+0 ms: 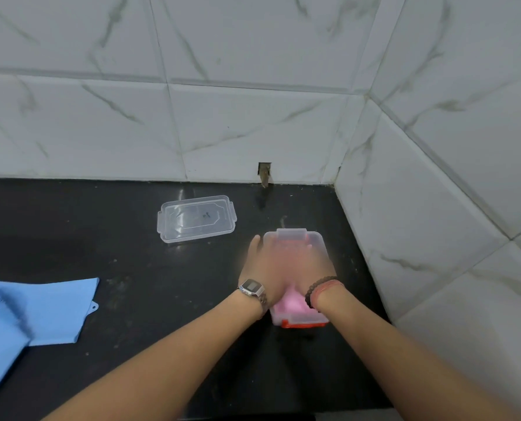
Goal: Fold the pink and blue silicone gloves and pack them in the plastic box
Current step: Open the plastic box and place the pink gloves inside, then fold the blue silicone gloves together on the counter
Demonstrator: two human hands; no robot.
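Both hands, the left hand (266, 262) and right hand (307, 262), press flat and blurred on the pink silicone glove (289, 305) inside the plastic box (313, 238); whether fingers grip, I cannot tell. Packing pink appears underway. Next, fetch the blue silicone glove (31, 314), unfolded on the tabletop (131, 299), then the lid (196, 218).

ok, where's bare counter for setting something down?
Free: the black counter left of the lid, and between the blue glove and the forearms. Crowded: right corner, where both hands press the pink glove into the box.
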